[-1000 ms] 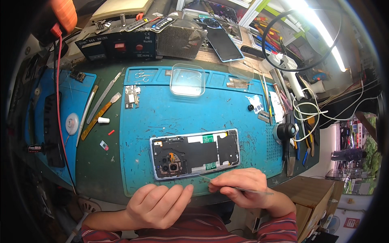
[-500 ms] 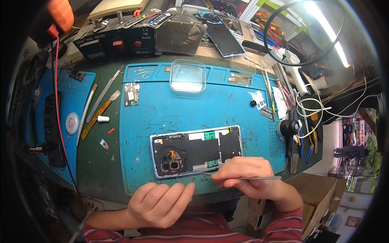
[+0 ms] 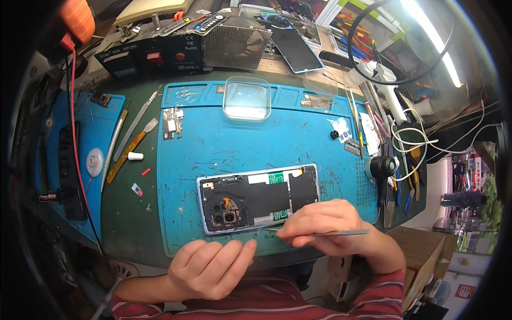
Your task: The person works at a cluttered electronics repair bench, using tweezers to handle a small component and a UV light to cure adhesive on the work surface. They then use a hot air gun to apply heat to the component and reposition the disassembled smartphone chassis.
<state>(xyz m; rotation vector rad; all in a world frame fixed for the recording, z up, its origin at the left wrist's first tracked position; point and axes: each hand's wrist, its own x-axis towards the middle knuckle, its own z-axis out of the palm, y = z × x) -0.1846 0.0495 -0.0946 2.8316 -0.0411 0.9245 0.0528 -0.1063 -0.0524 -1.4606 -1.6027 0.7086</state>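
Note:
An opened smartphone (image 3: 250, 200) lies back side up on the blue mat (image 3: 234, 144), its camera module and black inner cover exposed. Just below its lower right edge, my right hand (image 3: 328, 226) pinches slim metal tweezers (image 3: 341, 232). Their thin tips point left, close to the phone's lower rim; whether they touch it I cannot tell. My left hand (image 3: 213, 269) is closed with curled fingers, below the phone's lower left corner and apart from it. Anything inside those fingers is hidden.
A clear plastic box (image 3: 247, 100) stands at the mat's far edge. Small circuit boards (image 3: 172, 124) lie at its left. A scalpel-like tool (image 3: 136, 125) and an amber-handled brush (image 3: 130, 152) lie farther left. Cables (image 3: 413, 138) and hand tools crowd the right. A black power unit (image 3: 154, 57) stands behind.
My right hand and the tweezers have shifted very slightly up and left. My left hand and the phone stay in place.

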